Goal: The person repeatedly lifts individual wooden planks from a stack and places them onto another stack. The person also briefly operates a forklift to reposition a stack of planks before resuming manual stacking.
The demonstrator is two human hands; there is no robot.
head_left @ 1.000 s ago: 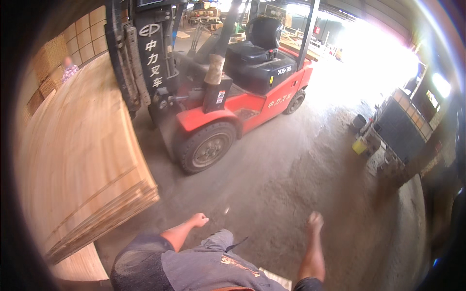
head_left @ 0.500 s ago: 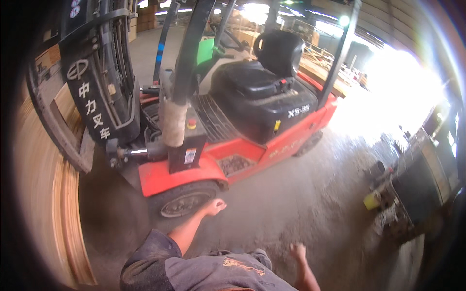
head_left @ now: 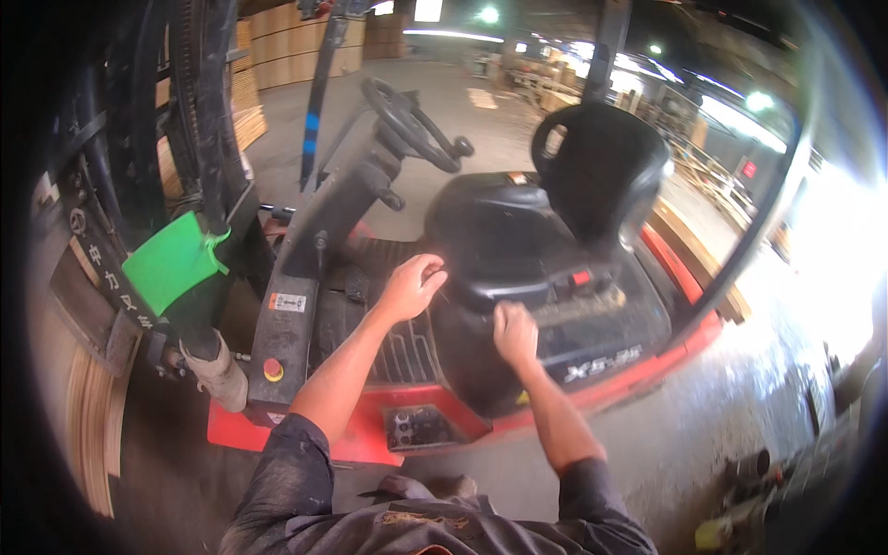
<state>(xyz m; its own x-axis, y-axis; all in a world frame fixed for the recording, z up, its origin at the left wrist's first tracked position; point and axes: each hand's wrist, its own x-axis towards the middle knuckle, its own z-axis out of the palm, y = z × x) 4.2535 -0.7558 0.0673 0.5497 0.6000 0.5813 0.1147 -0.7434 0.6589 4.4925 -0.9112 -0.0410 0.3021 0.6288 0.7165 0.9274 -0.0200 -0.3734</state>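
I stand beside a red forklift (head_left: pixel 370 407). My left hand (head_left: pixel 411 289) is raised over the ribbed floor plate (head_left: pixel 393 347), near the front edge of the black seat cushion (head_left: pixel 490 222). Its fingers are loosely curled and apart from the thumb, with nothing seen in them. My right hand (head_left: pixel 515 333) is closed, at the near side of the seat, and looks empty. Whether it touches the seat base cannot be told. The steering wheel (head_left: pixel 407 120) with its knob lies beyond my left hand. The black seat back (head_left: pixel 601 176) rises to the right.
A green cloth (head_left: pixel 176 262) hangs on the front post by the mast (head_left: pixel 194 111). A red button (head_left: pixel 273 369) sits on the dark front panel. Lumber (head_left: pixel 92 416) lies at the left, more planks (head_left: pixel 694 250) behind the seat. Dark machinery (head_left: pixel 777 499) stands at lower right.
I have come closer to the forklift's cab, so the seat and steering wheel appear nearer. Both hands have risen from low at my sides to the seat area.
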